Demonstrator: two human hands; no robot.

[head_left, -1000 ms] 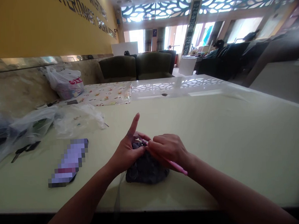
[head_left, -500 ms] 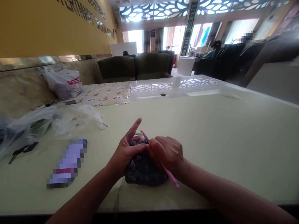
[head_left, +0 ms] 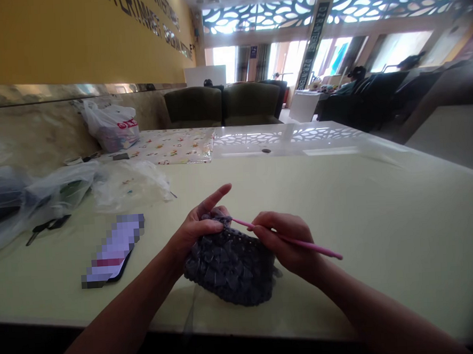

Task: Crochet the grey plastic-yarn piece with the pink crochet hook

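Observation:
A dark grey crocheted piece (head_left: 230,268) hangs between my hands just above the pale table (head_left: 362,206). My left hand (head_left: 197,227) pinches its top edge with thumb and fingers, the forefinger stretched out forward. My right hand (head_left: 284,241) is closed on a pink crochet hook (head_left: 304,243). The hook's tip points left into the top edge of the piece, and its handle sticks out to the right past my wrist. A thin strand of yarn (head_left: 189,314) trails from the piece toward the table's near edge.
A phone (head_left: 113,250) lies left of my hands. Further left are black scissors (head_left: 47,227) and clear plastic bags (head_left: 128,184). A white bag (head_left: 111,128) and a patterned sheet (head_left: 170,146) sit at the back left. Armchairs (head_left: 224,105) stand behind the table.
The crocheted piece has been lifted and turned, so more of it shows. My right hand moved right and swung the hook from steep to nearly level. My left forefinger lowered.

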